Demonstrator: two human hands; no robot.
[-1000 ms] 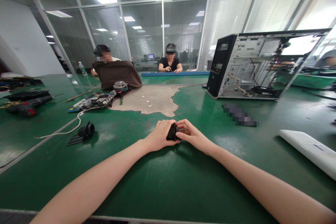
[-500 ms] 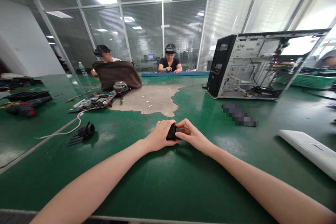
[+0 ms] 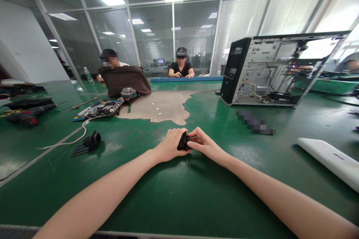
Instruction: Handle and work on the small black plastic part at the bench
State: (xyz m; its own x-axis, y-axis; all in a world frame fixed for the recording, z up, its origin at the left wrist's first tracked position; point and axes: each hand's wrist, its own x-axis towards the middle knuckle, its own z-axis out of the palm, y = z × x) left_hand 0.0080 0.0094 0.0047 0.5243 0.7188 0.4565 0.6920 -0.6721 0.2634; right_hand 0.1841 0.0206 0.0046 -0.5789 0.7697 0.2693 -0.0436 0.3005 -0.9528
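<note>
A small black part (image 3: 183, 142), perhaps of plastic, is between my two hands just over the green table. My left hand (image 3: 169, 144) wraps round its left side, fingers over the top and thumb below. With thumb and fingertips, my right hand (image 3: 202, 141) pinches the part's right end. The fingers cover much of it, so its exact kind cannot be made out. To the left lies another black part (image 3: 93, 140) with a round end and several flat prongs, touched by neither hand.
An open computer case (image 3: 260, 73) stands at the back right, a white flat box (image 3: 328, 160) at the right edge. On the left lie a circuit board (image 3: 101, 109), a white cable (image 3: 84, 130) and a power drill (image 3: 28, 115). Two people sit across the green table (image 3: 179, 201).
Both hands keep nearly the same hold on the black part, with hardly any movement. The view has shifted very slightly.
</note>
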